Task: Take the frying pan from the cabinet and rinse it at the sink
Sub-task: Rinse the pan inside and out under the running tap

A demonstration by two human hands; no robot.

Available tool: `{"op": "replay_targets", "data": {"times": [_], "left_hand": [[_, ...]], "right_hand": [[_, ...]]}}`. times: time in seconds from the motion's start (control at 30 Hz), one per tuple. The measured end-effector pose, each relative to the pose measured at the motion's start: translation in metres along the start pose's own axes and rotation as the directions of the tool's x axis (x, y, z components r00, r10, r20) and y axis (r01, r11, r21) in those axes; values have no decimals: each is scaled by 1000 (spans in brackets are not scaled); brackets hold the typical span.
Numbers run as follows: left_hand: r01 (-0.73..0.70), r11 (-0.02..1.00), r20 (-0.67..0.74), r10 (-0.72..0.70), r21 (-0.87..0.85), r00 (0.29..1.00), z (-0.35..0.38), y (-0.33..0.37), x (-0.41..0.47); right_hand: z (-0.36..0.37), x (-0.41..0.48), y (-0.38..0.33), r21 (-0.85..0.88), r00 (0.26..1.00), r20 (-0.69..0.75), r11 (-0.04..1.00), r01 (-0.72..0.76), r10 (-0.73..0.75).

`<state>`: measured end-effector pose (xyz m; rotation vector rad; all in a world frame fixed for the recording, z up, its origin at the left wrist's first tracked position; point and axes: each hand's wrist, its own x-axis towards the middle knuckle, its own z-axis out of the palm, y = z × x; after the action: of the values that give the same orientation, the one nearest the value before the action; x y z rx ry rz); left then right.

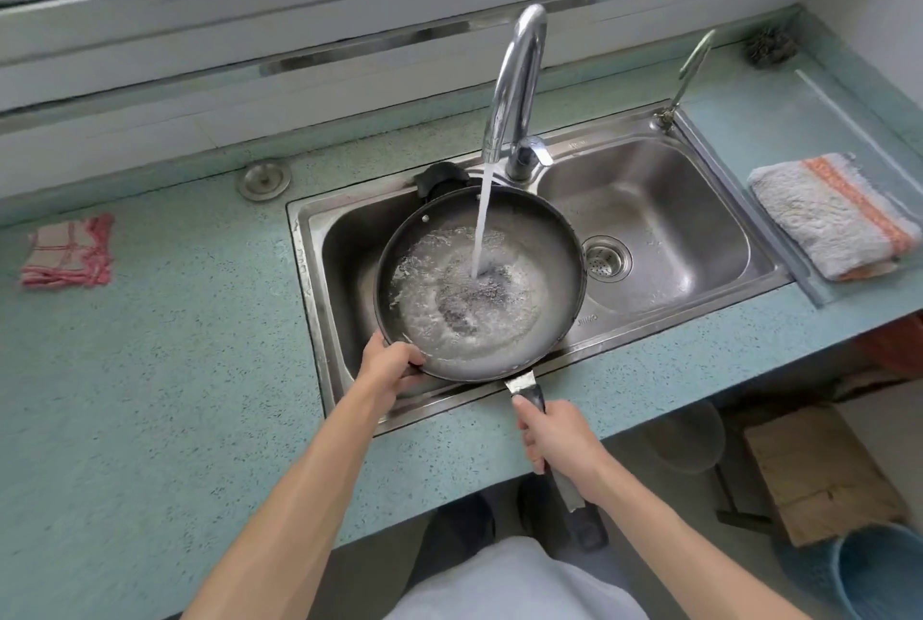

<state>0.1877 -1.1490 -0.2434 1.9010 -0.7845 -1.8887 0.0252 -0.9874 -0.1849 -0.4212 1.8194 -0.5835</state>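
A dark frying pan (544, 240) is held over the left basin of the steel double sink (664, 220). Water runs from the chrome faucet (514, 85) into the pan and foams across its bottom. My left hand (389, 362) grips the pan's near-left rim. My right hand (557, 437) is closed around the pan's handle, which points toward me over the counter edge.
A red-checked cloth (67, 252) lies on the teal counter (150, 370) at the left. A folded towel with an orange stripe (834, 215) sits right of the sink. A round metal cap (263, 180) is behind the sink. A blue bucket (874, 574) and a wooden board (819, 474) are on the floor at right.
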Motion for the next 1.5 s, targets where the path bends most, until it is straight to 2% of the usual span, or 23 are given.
{"op": "replay_targets", "data": {"times": [0.37,0.53,0.67,0.87,1.03,1.23,1.5], "left_hand": [[53,996,27,-51,-68,998,19,-3,-5],[171,979,127,-157,-112,979,22,-8,-1],[197,967,168,-170,-162,971,21,-8,1],[110,991,96,-103,-73,990,20,-8,-5],[49,995,20,-51,87,999,1,1,10],[-58,994,-67,65,93,996,-6,12,16],[-68,990,-80,78,123,994,3,19,33]], "right_hand": [[-32,-10,-14,-114,1000,-2,993,17,-17],[-34,-15,-13,-240,997,-36,969,54,-65],[-31,-13,-9,-292,993,-53,953,82,-102],[-47,-14,-8,-310,995,-7,946,95,-103],[-56,-10,-5,-202,994,38,973,111,-106],[-50,-6,-4,-187,993,61,976,114,-105],[-50,-5,-5,-110,995,83,992,57,-48]]}}
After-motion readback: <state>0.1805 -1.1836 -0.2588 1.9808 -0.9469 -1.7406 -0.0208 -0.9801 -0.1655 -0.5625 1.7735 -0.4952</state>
